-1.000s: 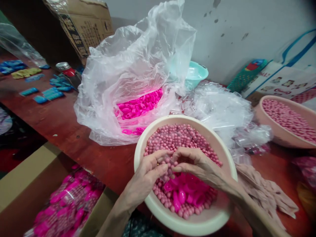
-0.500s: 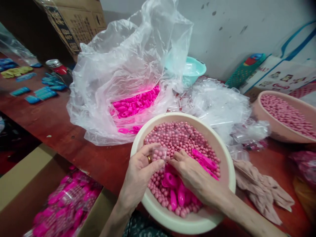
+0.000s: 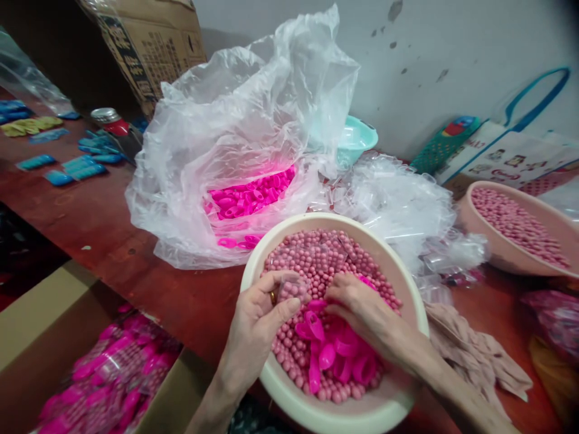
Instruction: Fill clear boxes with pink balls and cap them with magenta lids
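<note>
My left hand [image 3: 256,316] pinches a small clear plastic packet [image 3: 292,289] of pink beads between thumb and fingers, over the left side of a cream basin [image 3: 253,265]. My right hand [image 3: 355,301] is beside it with fingers curled together above the basin; whatever they hold, if anything, is hidden. Loose pink beads [image 3: 312,247] fill much of the basin, with more clear packets lying on them near the far side. Bright pink hollow plastic pieces [image 3: 325,355] lie heaped just below my right hand.
Behind stands a big clear plastic bag [image 3: 190,144] with more pink pieces [image 3: 253,196]. Clear packaging [image 3: 389,193] is piled right of it, before a turquoise basin [image 3: 357,135]. A pink basin [image 3: 493,235] of beads is far right. A carton [image 3: 27,325] of filled packets sits lower left.
My right hand has shifted slightly right and up from between the pink pieces, which now lie more spread out. My left hand keeps its packet, now tilted. The view has shifted slightly.
</note>
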`<state>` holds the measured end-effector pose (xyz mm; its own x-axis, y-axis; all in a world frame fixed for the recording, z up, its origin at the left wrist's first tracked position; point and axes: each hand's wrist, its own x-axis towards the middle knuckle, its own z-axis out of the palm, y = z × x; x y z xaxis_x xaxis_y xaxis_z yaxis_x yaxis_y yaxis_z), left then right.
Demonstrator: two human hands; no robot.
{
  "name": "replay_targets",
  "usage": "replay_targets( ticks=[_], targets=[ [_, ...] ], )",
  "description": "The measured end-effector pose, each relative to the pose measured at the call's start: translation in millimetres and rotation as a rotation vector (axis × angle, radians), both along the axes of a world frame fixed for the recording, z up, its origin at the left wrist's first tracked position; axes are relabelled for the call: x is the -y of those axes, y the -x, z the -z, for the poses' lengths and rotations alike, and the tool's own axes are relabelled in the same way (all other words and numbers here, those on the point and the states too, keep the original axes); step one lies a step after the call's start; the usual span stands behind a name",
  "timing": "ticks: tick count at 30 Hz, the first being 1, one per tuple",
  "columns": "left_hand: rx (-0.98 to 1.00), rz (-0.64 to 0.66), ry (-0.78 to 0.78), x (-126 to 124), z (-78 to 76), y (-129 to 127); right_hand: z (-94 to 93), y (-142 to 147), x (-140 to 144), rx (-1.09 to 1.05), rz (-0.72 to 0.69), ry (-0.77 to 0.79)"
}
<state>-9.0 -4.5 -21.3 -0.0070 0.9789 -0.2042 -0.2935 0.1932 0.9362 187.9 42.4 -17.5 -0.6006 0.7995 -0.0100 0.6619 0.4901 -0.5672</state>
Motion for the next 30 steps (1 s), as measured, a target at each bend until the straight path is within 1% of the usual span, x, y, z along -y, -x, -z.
replay_targets(
  ticks=[1, 3, 5, 7, 8, 9, 14, 20, 22, 26, 28, 30],
  targets=[
    [0.0, -0.003, -0.004, 0, -0.2, 0, -1.8, 0, -5, -0.029, 0.061, 0.042],
    [-0.003, 0.0, -0.011, -2, -1.2, -1, -6.0, 1, -15, -0.19, 0.184, 0.183],
    [0.01, 0.029, -0.002, -4, -2.8, -2, -9.6, 3, -20, -0.415, 0.284, 0.415],
    [0.028, 0.073, 0.02, -5, -4.3, -3, -11.8, 8, -19, -0.586, 0.345, 0.628],
    [0.036, 0.091, 0.032, -6, -4.9, -3, -12.2, 10, -17, -0.63, 0.356, 0.692],
    [0.042, 0.104, 0.042, -6, -5.2, -4, -12.4, 13, -14, -0.655, 0.356, 0.721],
    [0.048, 0.142, 0.045, -5, -5.4, -4, -13.2, 21, -6, -0.691, 0.345, 0.705],
    [0.019, 0.169, -0.003, -5, -5.8, -3, -22.9, 26, -7, -0.929, 0.413, 0.76],
    [0.022, 0.166, 0.0, -4, -5.9, -3, -27.3, 28, -7, -0.988, 0.444, 0.78],
    [0.049, 0.163, 0.04, -5, -6.5, -4, -31.4, 36, -3, -1.143, 0.558, 0.811],
    [0.062, 0.158, 0.028, -5, -6.7, -3, -28.8, 41, 1, -1.174, 0.584, 0.786],
    [0.088, 0.163, 0.011, -6, -6.7, -3, -24.0, 44, 6, -1.111, 0.592, 0.722]
  ],
)
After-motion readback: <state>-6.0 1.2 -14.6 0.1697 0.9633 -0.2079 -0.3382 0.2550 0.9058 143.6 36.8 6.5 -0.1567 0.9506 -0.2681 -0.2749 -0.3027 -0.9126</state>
